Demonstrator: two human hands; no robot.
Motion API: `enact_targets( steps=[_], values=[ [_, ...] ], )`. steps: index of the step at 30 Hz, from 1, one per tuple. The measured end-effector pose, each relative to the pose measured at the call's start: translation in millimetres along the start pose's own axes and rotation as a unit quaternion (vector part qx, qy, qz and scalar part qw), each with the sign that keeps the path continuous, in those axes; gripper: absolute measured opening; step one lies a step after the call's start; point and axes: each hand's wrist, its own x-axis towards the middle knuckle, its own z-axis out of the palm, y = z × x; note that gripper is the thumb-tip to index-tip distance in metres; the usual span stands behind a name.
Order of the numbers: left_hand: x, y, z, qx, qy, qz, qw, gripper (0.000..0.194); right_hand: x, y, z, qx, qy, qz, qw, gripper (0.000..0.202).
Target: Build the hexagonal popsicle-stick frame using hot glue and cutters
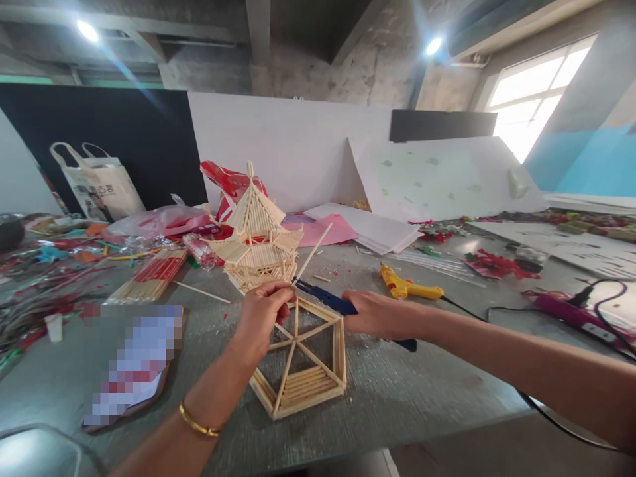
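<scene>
My left hand (263,311), a gold bangle on its wrist, is closed in a pinch on the lower end of a thin wooden stick (317,246) that slants up to the right. My right hand (372,313) grips a dark blue hand cutter (328,299), whose dark jaws reach the stick beside my left fingertips. Beneath both hands lies a hexagonal stick frame (311,387) with spokes; its front section is filled with parallel sticks. Just behind stands a pagoda model (256,222) of the same sticks, with a pointed roof.
A yellow glue gun (407,285) lies right of the cutter, its cord trailing to a purple power strip (566,311). Bundled sticks (149,275) and a pixelated phone-like object (139,364) are at left. White sheets (370,228) and craft scraps spread across the back.
</scene>
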Motion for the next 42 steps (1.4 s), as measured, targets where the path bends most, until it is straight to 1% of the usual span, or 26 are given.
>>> enact_targets(
  steps=[3,7,15,18,23,27,31,37,42],
  values=[
    [0.0,-0.6,-0.5,-0.004,-0.001,-0.007,1.0,0.017,0.5,-4.0,0.4,-0.007,0.003,0.014,1.0,0.023],
    [0.7,-2.3,-0.5,-0.009,-0.002,-0.022,1.0,0.017,0.8,-4.9,1.2,-0.004,0.016,0.01,1.0,0.025],
    [2.6,-7.1,1.1,-0.027,-0.008,-0.044,0.999,0.015,0.2,-9.8,-0.4,-0.016,0.008,0.039,0.999,0.026],
    [2.7,-8.9,1.6,-0.035,-0.001,-0.05,0.998,0.015,0.5,-10.1,-0.7,-0.018,0.006,0.042,0.999,0.025],
    [4.3,-11.6,2.5,-0.049,0.016,-0.046,0.998,0.021,1.2,-9.2,-0.6,-0.017,0.0,0.038,0.999,0.021],
    [5.4,-12.0,3.4,-0.056,0.015,-0.046,0.997,0.027,1.9,-8.1,-0.8,-0.009,-0.007,0.026,1.0,0.019],
    [5.6,-12.1,2.7,-0.057,0.013,-0.046,0.997,0.028,1.9,-8.9,-2.4,-0.001,-0.011,0.022,1.0,0.019],
    [6.6,-14.4,2.4,-0.044,0.015,-0.042,0.998,0.03,3.7,-6.0,-2.2,0.0,-0.007,0.014,1.0,0.018],
    [8.6,-16.2,3.9,-0.009,0.01,-0.028,1.0,0.031,7.2,0.1,0.2,-0.001,0.0,0.012,1.0,0.023]
  ],
)
